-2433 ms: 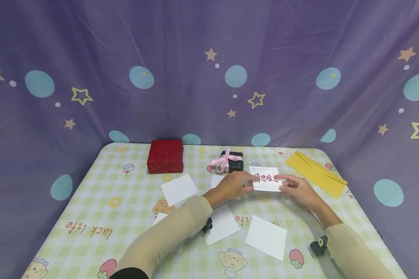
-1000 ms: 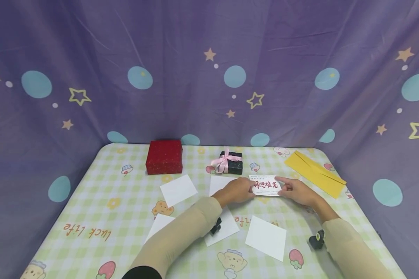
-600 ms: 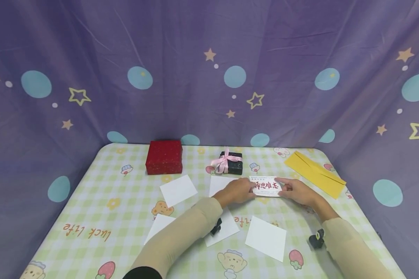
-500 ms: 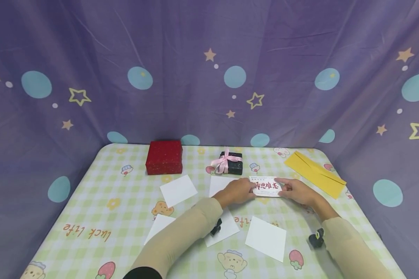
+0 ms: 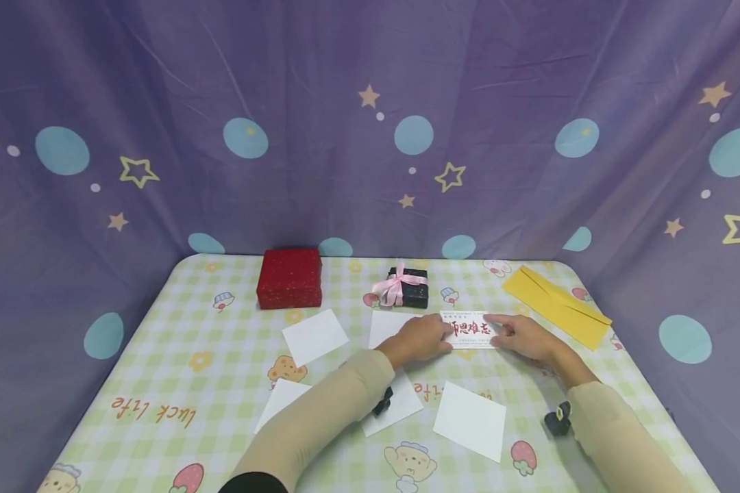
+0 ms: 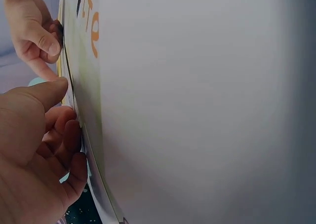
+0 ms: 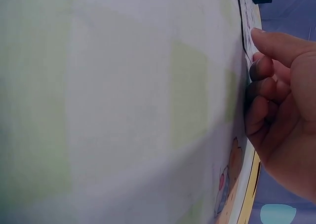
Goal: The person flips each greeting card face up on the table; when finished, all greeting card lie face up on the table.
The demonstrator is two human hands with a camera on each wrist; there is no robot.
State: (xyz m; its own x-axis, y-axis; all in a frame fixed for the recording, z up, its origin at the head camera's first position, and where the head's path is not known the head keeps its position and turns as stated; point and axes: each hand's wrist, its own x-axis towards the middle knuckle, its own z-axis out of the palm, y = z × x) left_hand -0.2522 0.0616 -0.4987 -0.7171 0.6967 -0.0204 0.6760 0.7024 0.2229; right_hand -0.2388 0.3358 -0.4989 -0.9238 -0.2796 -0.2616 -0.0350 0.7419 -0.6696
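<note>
Two hands, the left hand (image 5: 421, 335) and the right hand (image 5: 525, 337), touched the side edges of a printed card (image 5: 470, 330) on or just above the table (image 5: 160, 363); I could not tell whether either pinched it. It looked light, thin and easily creased, best held by opposite edges. Its left end was hidden, its small print unreadable.

Head view evenly lit; wrist views dimmer, foreground blurred.

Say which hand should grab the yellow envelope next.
Likely the right hand: it is at the right edge of the printed card, nearer the yellow envelope; the left hand is farther off.
</note>
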